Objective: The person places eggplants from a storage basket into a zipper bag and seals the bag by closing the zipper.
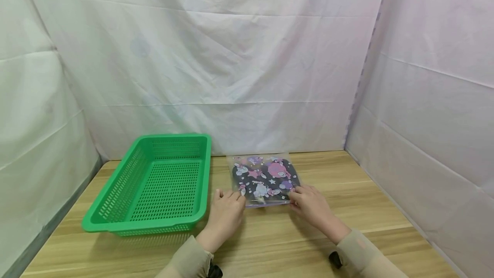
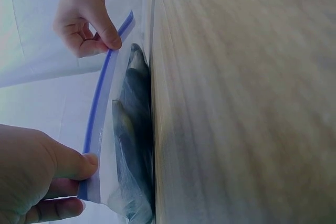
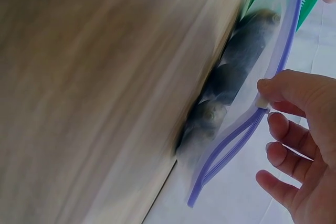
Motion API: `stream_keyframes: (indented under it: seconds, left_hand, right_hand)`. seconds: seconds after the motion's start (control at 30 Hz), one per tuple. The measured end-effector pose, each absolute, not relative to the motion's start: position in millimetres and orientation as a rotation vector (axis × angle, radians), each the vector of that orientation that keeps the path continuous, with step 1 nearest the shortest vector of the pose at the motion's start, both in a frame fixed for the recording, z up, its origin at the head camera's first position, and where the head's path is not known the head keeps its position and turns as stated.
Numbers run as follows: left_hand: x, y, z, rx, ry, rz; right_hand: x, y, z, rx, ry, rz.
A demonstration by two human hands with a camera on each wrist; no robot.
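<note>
A clear zip bag point(image 1: 266, 202) with a purple zip strip point(image 2: 96, 106) lies on the table, its zip edge toward me. Inside is a folded dark cloth-like item point(image 1: 252, 181) printed with pink, purple and white figures and stars. My left hand point(image 1: 227, 213) pinches the zip strip at the bag's near left corner. Toward the right end, my right hand point(image 1: 311, 207) pinches the strip at a whitish slider point(image 3: 262, 102) between thumb and index finger. Beyond that slider the two zip tracks stand apart; between the hands they run together. In the left wrist view the zip edge is lifted off the wood.
A green perforated plastic basket point(image 1: 204, 209) stands left of the bag, close to my left hand, with nothing in it. White cloth walls point(image 1: 247, 76) close off the back and both sides of the wooden table point(image 1: 270, 243).
</note>
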State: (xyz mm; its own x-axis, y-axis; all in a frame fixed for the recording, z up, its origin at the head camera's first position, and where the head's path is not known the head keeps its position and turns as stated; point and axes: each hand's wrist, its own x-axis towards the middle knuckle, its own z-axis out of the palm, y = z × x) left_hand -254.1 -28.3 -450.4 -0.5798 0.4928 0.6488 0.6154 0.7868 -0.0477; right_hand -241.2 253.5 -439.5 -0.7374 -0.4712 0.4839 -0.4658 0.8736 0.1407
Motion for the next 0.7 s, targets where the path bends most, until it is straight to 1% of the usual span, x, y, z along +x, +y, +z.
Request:
stream_keyframes:
  seconds: [0.7]
  left_hand:
    - [-254.7, -28.5, -451.6, -0.818, -2.317, -0.244]
  right_hand:
    - [-234.6, 263.0, -437.3, 0.638, -2.56, -0.006]
